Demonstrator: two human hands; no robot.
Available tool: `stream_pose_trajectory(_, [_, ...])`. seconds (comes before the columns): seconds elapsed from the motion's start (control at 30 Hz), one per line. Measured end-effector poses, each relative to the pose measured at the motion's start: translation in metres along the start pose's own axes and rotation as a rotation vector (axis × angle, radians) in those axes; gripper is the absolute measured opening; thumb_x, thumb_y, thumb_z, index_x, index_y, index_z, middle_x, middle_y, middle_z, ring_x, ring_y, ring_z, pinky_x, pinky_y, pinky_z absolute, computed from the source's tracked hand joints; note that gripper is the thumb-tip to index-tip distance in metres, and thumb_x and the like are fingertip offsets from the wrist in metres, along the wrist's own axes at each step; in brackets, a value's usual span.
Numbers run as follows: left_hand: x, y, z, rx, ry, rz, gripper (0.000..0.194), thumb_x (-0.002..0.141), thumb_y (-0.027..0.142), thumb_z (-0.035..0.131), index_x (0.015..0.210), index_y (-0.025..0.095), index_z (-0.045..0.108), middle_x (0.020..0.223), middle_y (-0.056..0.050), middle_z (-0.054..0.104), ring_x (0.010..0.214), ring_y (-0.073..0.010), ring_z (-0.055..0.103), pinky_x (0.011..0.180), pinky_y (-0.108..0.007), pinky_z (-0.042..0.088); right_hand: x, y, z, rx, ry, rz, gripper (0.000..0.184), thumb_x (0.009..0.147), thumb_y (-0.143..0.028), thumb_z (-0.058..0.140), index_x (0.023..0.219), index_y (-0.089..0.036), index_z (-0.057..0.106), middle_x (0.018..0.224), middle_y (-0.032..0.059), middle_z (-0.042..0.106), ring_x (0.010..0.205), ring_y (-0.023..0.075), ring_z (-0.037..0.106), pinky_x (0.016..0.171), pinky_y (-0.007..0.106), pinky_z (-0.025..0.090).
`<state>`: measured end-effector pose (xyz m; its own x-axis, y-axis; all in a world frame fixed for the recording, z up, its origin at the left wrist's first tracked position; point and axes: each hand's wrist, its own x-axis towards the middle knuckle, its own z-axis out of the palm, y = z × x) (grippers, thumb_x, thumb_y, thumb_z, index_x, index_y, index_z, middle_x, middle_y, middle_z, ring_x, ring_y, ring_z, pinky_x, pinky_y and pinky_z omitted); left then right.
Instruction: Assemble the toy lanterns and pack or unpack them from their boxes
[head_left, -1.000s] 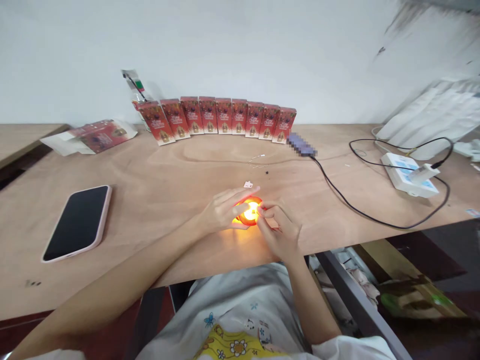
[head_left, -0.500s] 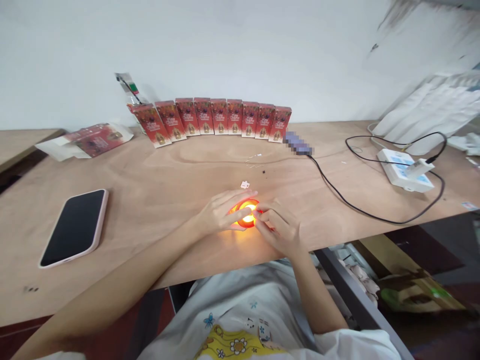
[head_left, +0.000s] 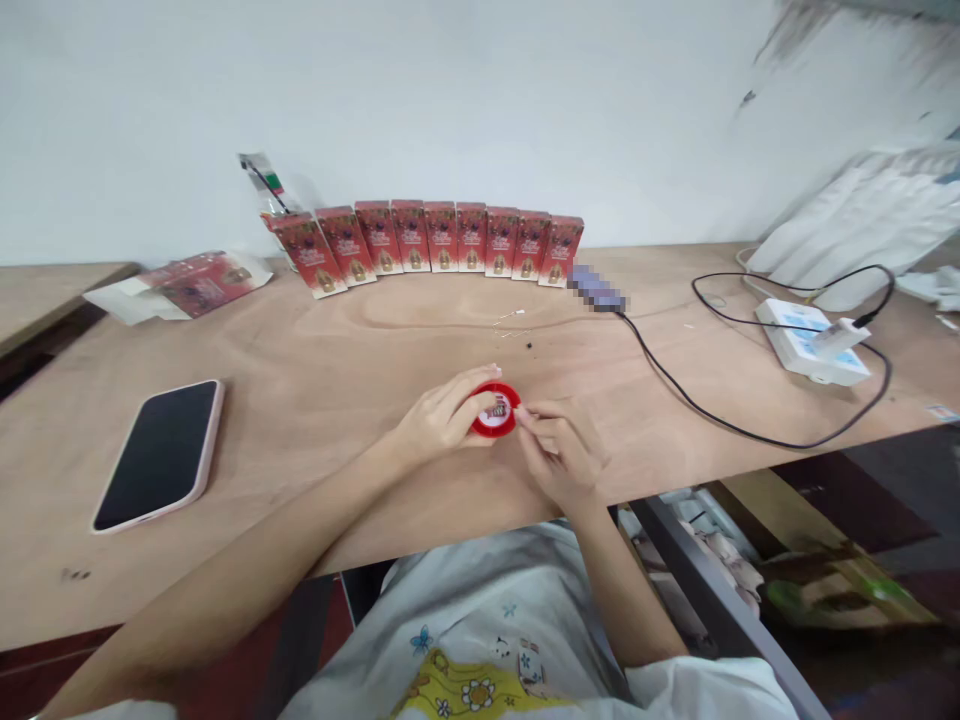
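Observation:
My left hand (head_left: 442, 415) is wrapped around a small round red light (head_left: 493, 433), close to the table's front edge. Its open side faces up, showing a red rim and a white inside with a small, coil-like metal part that I cannot make out clearly. One left finger reaches over the rim into it. At the light's right edge, the thumb and fingers of my right hand (head_left: 562, 445) are pinched together; whatever they hold is too small to name. The light is unlit.
Several red printed boxes (head_left: 442, 240) stand in a curved row by the wall. A flattened box (head_left: 206, 285) and a phone (head_left: 159, 455) lie to the left. Rightward are a pixelated purple item (head_left: 596, 288), a black cable (head_left: 679, 402) and a white power strip (head_left: 806, 345). Thin wires (head_left: 512, 322) lie ahead.
The light's bright orange glow has gone out, and its inside now shows. My left hand and the light have shifted slightly away from me. A small whitish piece beyond the hands is no longer visible.

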<state>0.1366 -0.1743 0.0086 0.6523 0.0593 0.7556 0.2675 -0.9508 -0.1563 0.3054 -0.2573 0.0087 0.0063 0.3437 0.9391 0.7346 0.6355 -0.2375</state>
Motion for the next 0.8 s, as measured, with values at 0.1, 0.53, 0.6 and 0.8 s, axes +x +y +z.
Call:
stream_pose_trajectory(0.1, [-0.003, -0.005, -0.001, -0.039, -0.011, -0.060, 0.035, 0.083, 0.040, 0.060, 0.106, 0.015, 0.050, 0.119, -0.021, 0.061, 0.118, -0.0280, 0.056, 0.091, -0.041, 0.055, -0.002, 0.012, -0.008, -0.053, 0.174, 0.205, 0.011, 0.079, -0.011, 0.062, 0.083, -0.022, 0.059, 0.083, 0.0018, 0.065, 0.073, 0.0124, 0.062, 0.063, 0.025, 0.049])
stream_pose_trajectory(0.53, [-0.007, -0.007, 0.003, -0.296, 0.018, -0.193, 0.033, 0.076, 0.037, 0.070, 0.093, 0.019, 0.049, 0.122, -0.019, 0.060, 0.117, -0.0279, 0.057, 0.088, -0.043, 0.056, 0.015, 0.066, -0.025, -0.267, -0.555, 0.796, 0.014, 0.079, -0.017, 0.055, 0.085, -0.017, 0.067, 0.079, 0.0048, 0.069, 0.070, 0.0179, 0.061, 0.066, 0.030, 0.045])
stream_pose_trajectory(0.6, [-0.006, -0.007, 0.002, -0.316, 0.028, -0.201, 0.033, 0.075, 0.037, 0.070, 0.091, 0.019, 0.048, 0.120, -0.020, 0.061, 0.116, -0.0280, 0.057, 0.087, -0.042, 0.056, 0.015, 0.071, -0.022, -0.390, -0.666, 0.759, 0.016, 0.080, -0.015, 0.054, 0.086, -0.017, 0.068, 0.084, 0.0076, 0.069, 0.076, 0.0204, 0.062, 0.069, 0.031, 0.045])
stream_pose_trajectory(0.8, [-0.008, -0.010, 0.005, -0.219, 0.072, -0.104, 0.035, 0.079, 0.037, 0.067, 0.102, 0.019, 0.046, 0.124, -0.020, 0.059, 0.118, -0.0263, 0.057, 0.087, -0.041, 0.055, 0.020, 0.088, -0.021, -0.539, -0.896, 0.461, 0.025, 0.086, -0.034, 0.053, 0.086, -0.016, 0.072, 0.093, 0.0133, 0.068, 0.091, 0.0254, 0.060, 0.079, 0.035, 0.044])
